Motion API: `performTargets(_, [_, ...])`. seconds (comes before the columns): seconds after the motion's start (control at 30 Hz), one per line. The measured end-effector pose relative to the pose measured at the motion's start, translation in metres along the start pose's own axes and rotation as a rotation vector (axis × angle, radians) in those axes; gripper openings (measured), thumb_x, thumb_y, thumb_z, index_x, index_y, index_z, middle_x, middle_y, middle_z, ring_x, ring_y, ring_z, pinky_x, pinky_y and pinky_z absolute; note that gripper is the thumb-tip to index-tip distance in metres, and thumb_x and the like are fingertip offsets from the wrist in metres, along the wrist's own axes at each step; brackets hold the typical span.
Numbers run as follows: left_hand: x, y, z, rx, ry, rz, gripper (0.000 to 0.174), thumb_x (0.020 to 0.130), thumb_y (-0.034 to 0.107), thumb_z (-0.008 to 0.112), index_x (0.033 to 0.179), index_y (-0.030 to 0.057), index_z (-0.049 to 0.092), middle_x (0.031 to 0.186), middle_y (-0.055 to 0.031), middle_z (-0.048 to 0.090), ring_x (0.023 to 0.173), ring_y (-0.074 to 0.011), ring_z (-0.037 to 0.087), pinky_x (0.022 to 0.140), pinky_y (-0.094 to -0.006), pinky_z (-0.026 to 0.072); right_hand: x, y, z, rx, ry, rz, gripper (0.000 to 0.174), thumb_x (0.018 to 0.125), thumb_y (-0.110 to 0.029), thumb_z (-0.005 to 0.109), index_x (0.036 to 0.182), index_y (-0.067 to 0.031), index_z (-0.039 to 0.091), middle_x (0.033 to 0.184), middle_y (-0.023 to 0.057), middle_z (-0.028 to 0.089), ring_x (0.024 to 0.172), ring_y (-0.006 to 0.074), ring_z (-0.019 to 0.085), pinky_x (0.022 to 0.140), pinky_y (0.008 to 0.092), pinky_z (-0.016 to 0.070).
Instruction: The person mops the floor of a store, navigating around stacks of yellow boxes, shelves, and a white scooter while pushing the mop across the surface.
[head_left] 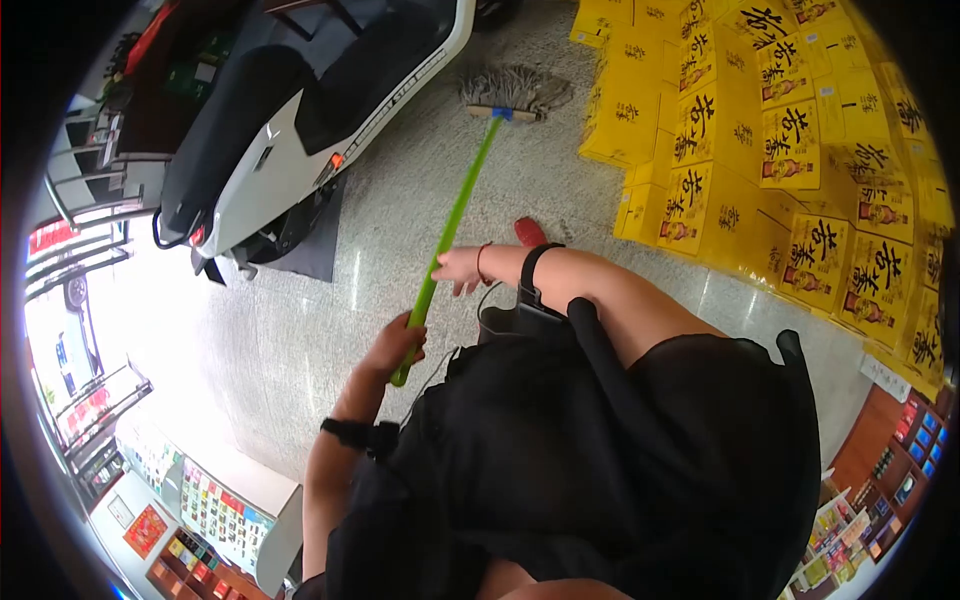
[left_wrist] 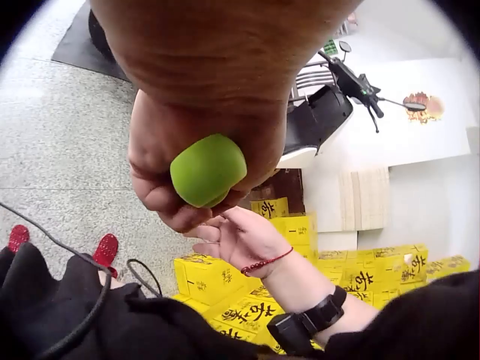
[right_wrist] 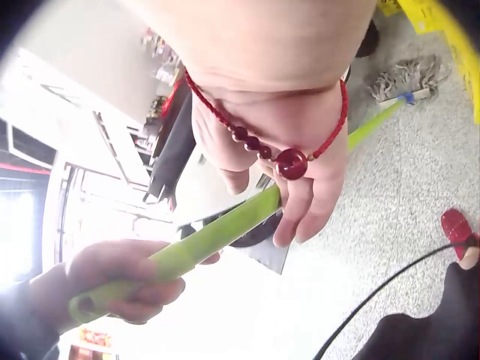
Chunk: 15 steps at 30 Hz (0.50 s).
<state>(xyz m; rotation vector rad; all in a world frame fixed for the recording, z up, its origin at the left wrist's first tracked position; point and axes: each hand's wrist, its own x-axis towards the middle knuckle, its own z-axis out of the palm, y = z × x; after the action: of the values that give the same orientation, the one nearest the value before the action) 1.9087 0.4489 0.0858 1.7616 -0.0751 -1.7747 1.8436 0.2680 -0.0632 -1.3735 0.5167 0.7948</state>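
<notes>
A mop with a long green handle point(head_left: 464, 195) slants across the head view. Its grey string head point(head_left: 515, 88) lies on the floor at the far end, below a blue joint. My left hand point(head_left: 388, 348) grips the handle near its top, fingers wrapped round it; the rounded green end point(left_wrist: 208, 171) pokes out of the fist in the left wrist view. Farther down, my right hand point(right_wrist: 281, 161) holds the handle loosely between thumb and fingers, the other fingers hanging fairly straight. A red beaded bracelet point(right_wrist: 291, 163) circles that wrist.
A white scooter point(head_left: 262, 165) with a black seat stands at the left, partly over a dark mat point(head_left: 312, 240). Stacked yellow boxes point(head_left: 735, 140) line the right side. One red shoe point(head_left: 529, 232) shows on the speckled floor. A display counter point(head_left: 225, 500) is at the lower left.
</notes>
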Motion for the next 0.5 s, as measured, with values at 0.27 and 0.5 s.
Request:
performTargets(0.27, [-0.14,-0.129,-0.017,-0.062,0.086,-0.035,0.018,0.079,0.014,0.053,0.092,0.0042,0.046,0.071,-0.0007,0.046,0.055,-0.0087,0.046,0.047,-0.0228,0.0415,-0.006,-0.012,0.17,-0.136,-0.493,0.039,0.055,0.087,-0.04,0.042,0.129,-0.0065,0.033,0.111,0.0211,0.056,0.101,0.0344,0.056,0.069,0.0413,0.0494])
performTargets(0.5, [-0.125,-0.124,-0.004,-0.126,0.134,0.037,0.016,0.08,0.015,0.053,0.09,0.0035,0.048,0.07,-0.0021,0.047,0.052,-0.0103,0.047,0.046,-0.0228,0.0411,-0.024,-0.018,0.156,-0.094,-0.346,0.004,0.058,0.085,-0.037,0.049,0.13,-0.0043,0.031,0.11,0.017,0.056,0.09,0.0304,0.061,0.06,0.0394,0.051])
